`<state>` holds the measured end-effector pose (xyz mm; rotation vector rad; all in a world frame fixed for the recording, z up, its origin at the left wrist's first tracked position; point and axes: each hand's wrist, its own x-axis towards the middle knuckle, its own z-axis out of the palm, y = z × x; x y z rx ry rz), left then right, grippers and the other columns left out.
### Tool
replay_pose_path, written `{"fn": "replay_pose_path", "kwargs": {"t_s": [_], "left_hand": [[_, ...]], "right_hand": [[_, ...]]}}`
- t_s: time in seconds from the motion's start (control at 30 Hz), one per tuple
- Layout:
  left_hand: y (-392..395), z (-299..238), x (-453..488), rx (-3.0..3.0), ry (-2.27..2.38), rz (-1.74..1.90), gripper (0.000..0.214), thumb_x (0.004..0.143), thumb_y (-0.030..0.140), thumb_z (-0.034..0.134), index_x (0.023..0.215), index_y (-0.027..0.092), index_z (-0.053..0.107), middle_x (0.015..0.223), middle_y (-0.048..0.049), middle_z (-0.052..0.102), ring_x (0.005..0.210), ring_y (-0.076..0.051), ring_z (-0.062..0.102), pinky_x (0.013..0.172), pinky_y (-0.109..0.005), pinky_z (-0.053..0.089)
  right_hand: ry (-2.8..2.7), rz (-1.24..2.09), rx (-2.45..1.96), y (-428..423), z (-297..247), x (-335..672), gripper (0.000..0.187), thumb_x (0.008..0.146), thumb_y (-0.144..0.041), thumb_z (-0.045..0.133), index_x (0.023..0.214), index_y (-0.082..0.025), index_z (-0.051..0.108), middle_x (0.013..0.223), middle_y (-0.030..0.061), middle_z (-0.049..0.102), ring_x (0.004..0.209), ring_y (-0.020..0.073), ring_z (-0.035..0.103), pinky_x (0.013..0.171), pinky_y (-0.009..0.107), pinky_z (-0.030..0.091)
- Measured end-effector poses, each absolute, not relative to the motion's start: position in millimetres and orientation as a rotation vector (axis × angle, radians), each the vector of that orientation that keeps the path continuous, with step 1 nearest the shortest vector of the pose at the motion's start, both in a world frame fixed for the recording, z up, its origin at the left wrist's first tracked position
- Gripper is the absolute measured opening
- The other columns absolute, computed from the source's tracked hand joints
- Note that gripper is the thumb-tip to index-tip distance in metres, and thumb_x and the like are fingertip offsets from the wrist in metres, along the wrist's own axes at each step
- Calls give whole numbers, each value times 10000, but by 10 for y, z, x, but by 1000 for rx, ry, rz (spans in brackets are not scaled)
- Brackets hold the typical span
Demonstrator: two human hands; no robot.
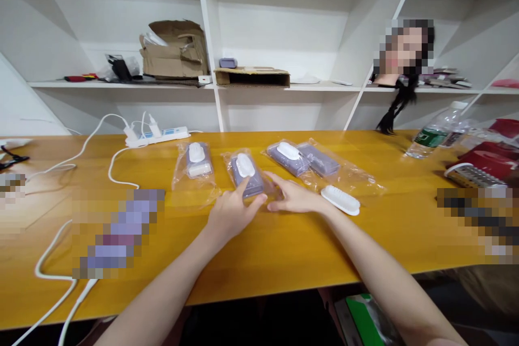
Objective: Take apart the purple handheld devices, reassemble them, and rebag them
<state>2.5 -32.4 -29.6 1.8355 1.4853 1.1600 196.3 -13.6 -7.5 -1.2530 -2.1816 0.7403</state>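
Note:
Beside the front of a grey-purple block in a clear bag (252,186) is my left hand (232,213), its index finger and thumb apart. A white oval piece (245,165) lies on that block. My right hand (295,196) is on the block's other side, thumb and fingers spread, holding nothing. Just right of my right wrist, a white oval brush-like piece (340,200) lies bristly side up on the table. Another bagged block (199,165) with a white oval piece on top lies to the left. Two more bagged blocks (320,159) lie together to the right, one topped with a white piece.
A white power strip (158,137) with cables stands at the back left; a blurred phone-like object (125,232) lies in front. Water bottles (432,135) and red items (482,159) are at the right. White shelves hold cardboard boxes (174,51) and a dark-haired head (405,51).

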Motion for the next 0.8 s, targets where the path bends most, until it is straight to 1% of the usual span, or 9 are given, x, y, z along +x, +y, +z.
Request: {"fn": "replay_pose_path", "kwargs": {"t_s": [0.1,0.17,0.23,0.27,0.37,0.43,0.5,0.6,0.8], "left_hand": [[-299,-246,-28,1985,1501,1251,556,749,465,648,1248,222,610,707,-42,577,843,-289,605,857,-403,419],[-300,-256,-41,2257,1383,1289,538,811,429,576,1291,187,562,876,-78,608,859,-255,592,823,-386,446],[-313,-289,-35,2534,1148,1261,546,837,418,547,1308,143,533,1009,-119,618,930,-252,578,840,-392,460],[-324,-309,-26,2639,1019,1202,546,842,422,546,1308,137,527,1073,-132,622,992,-260,570,879,-407,456],[-359,-364,14,2799,781,898,534,867,442,521,1337,189,493,1288,-123,587,1215,-288,499,1023,-502,382],[-374,-393,43,2810,789,684,521,895,461,472,1368,240,458,1388,-95,531,1312,-306,431,1067,-596,303],[-374,-421,65,2785,900,545,499,921,473,414,1371,262,454,1424,-80,500,1357,-327,382,1061,-666,255],[-344,-465,80,2743,1111,509,470,947,452,357,1330,222,502,1408,-103,515,1370,-325,368,1054,-669,263],[-238,-547,53,2718,1413,641,394,947,409,379,1205,204,596,1319,-130,593,1286,-333,483,1023,-631,340]], "right_hand": [[-2102,729,-1241,-157,133,2239,444,725,-321,679,1151,-201,644,952,49,712,679,165,632,672,317,497],[-1861,583,-1362,-114,232,2466,322,807,-314,563,1074,-168,667,876,50,721,629,153,643,674,314,514],[-1564,232,-1644,-40,285,2716,311,824,-258,488,1060,-165,669,828,46,729,668,162,667,696,304,523],[-1474,128,-1729,2,291,2838,333,828,-238,460,1073,-144,663,870,79,732,739,189,682,738,332,522],[-1345,-17,-1889,114,231,3124,364,827,-287,477,1054,-82,675,1030,187,713,956,290,667,882,445,474],[-1371,-15,-1945,173,143,3205,407,846,-348,480,1099,-91,669,1120,185,693,1045,295,646,925,425,460],[-1466,20,-1972,216,47,3202,463,845,-410,506,1193,-132,633,1211,151,663,1123,277,618,953,382,453],[-1633,68,-2014,248,-58,3123,523,802,-442,576,1257,-185,597,1278,125,630,1163,289,596,957,386,453],[-1910,56,-1991,233,-82,2999,374,838,-325,534,1174,-207,649,1268,84,642,1183,268,581,988,349,422]]}}
